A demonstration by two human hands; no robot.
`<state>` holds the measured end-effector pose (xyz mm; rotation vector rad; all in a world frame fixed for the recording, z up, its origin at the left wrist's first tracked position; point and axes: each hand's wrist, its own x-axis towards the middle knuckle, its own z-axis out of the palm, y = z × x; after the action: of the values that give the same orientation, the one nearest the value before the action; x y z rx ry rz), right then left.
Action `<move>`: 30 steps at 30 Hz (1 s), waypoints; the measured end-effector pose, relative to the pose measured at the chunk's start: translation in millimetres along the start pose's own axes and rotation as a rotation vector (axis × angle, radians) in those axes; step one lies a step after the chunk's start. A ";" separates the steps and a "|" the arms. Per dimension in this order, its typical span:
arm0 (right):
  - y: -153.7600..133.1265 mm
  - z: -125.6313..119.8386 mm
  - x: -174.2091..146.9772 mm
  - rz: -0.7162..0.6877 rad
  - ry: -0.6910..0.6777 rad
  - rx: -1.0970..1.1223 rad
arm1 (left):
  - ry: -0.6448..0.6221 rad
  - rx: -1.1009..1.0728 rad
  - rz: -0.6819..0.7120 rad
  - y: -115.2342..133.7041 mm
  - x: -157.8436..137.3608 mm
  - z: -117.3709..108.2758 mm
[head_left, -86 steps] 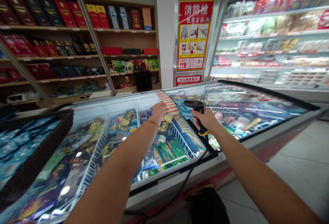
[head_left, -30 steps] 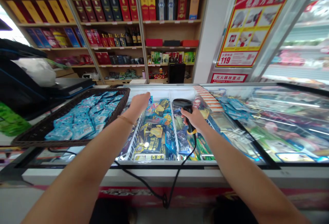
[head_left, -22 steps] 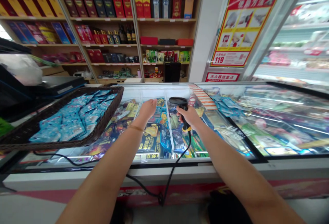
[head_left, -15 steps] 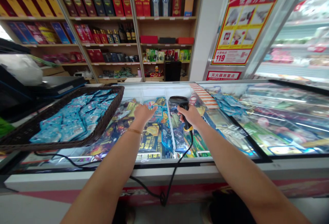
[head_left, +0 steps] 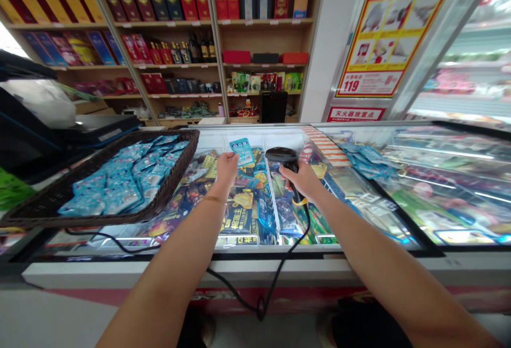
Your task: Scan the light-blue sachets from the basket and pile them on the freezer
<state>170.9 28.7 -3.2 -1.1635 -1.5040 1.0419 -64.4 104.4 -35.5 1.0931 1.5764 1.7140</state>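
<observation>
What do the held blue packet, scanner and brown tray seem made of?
Blue packet: likely plastic or foil film, slightly shiny; flat and printed. Scanner: probably hard plastic, fairly smooth, from its moulded shape. Brown tray: rattan or plastic imitation, dull; the weave shows, but can't settle which.

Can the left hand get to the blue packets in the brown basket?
Probably yes. The brown basket is open on top, left of the left hand, and nothing else covers the blue packets. But that hand is pinching a single packet, so it isn't free.
</observation>
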 end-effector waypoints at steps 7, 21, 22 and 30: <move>1.7 2.6 -3.1 -0.029 -0.055 -0.074 | -0.026 -0.340 -0.063 -4.2 1.9 5.7; -12.7 5.5 -11.6 0.027 -0.096 -0.218 | -0.016 -0.230 -0.017 -5.8 -2.0 9.9; -12.6 5.5 -11.4 0.028 -0.096 -0.215 | -0.017 -0.238 -0.027 -5.7 -1.9 9.6; -15.6 4.6 -12.9 0.012 -0.106 -0.241 | -0.025 -0.273 -0.051 -5.3 -2.0 9.0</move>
<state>165.0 12.8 8.7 -1.3015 -1.7456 0.9618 -56.3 108.2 -41.3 0.9268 1.2967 1.8097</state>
